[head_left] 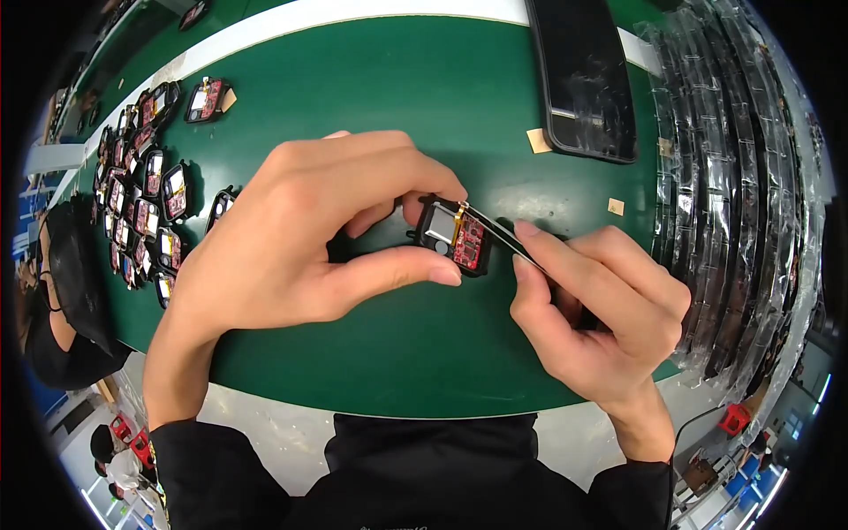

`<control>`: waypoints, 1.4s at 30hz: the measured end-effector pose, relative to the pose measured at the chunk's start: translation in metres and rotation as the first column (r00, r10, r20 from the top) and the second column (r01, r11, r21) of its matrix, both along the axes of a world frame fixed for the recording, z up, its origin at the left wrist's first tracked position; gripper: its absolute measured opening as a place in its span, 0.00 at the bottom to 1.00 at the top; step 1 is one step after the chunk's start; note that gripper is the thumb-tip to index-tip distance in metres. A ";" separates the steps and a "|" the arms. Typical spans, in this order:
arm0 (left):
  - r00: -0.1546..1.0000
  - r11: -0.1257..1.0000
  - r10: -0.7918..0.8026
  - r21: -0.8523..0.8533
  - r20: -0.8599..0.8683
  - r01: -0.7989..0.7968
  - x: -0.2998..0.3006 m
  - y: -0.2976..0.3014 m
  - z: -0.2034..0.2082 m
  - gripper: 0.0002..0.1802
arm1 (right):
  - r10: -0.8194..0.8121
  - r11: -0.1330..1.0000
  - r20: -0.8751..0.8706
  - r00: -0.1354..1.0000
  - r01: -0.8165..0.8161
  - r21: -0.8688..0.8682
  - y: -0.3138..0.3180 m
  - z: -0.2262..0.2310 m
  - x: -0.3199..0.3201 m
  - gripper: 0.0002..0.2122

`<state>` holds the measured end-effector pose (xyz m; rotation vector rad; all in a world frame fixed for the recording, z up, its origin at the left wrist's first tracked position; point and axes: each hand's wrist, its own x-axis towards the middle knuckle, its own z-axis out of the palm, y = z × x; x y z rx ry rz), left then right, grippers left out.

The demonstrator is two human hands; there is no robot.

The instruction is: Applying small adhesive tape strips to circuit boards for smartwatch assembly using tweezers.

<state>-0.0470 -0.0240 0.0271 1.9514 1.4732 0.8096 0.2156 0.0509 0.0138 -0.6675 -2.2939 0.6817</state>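
Above the middle of the green table, my left hand [309, 230] grips a small black device housing [478, 265] between thumb and fingers. Inside the housing are a red circuit board [469, 245], a silver rectangular part [439, 224] and a yellowish strip beside it. My right hand [609, 305] pinches a pair of tweezers [500, 231] between thumb and forefinger. Their tips reach the upper edge of the housing by the strip; whether they grip anything there is too small to tell. Part of the housing is hidden behind my left fingers.
Several similar open housings [146, 212] lie in a cluster on the left of the green table [380, 371]. One more housing [207, 100] lies apart behind them. A black flat tray [587, 97] stands at the back right. Stacked clear plastic trays [715, 194] line the right edge.
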 end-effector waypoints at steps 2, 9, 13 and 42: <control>1.000 1.000 -0.008 0.007 0.004 0.008 0.000 0.001 0.001 0.29 | 0.009 1.000 -0.024 1.000 -0.009 0.020 0.001 -0.003 -0.002 0.17; 0.984 0.991 -0.131 -0.003 0.124 0.132 -0.016 0.007 -0.008 0.31 | 0.023 0.963 0.007 1.000 -0.020 -0.270 0.001 0.008 0.002 0.13; 0.981 0.987 -0.148 -0.045 0.127 0.155 -0.018 0.008 -0.005 0.31 | 0.040 0.953 0.017 0.999 -0.033 -0.301 0.004 0.008 0.005 0.12; 0.981 0.981 -0.195 0.014 0.008 0.195 -0.017 0.006 -0.004 0.27 | 0.074 0.956 0.015 0.997 -0.067 -0.287 0.003 0.004 0.004 0.12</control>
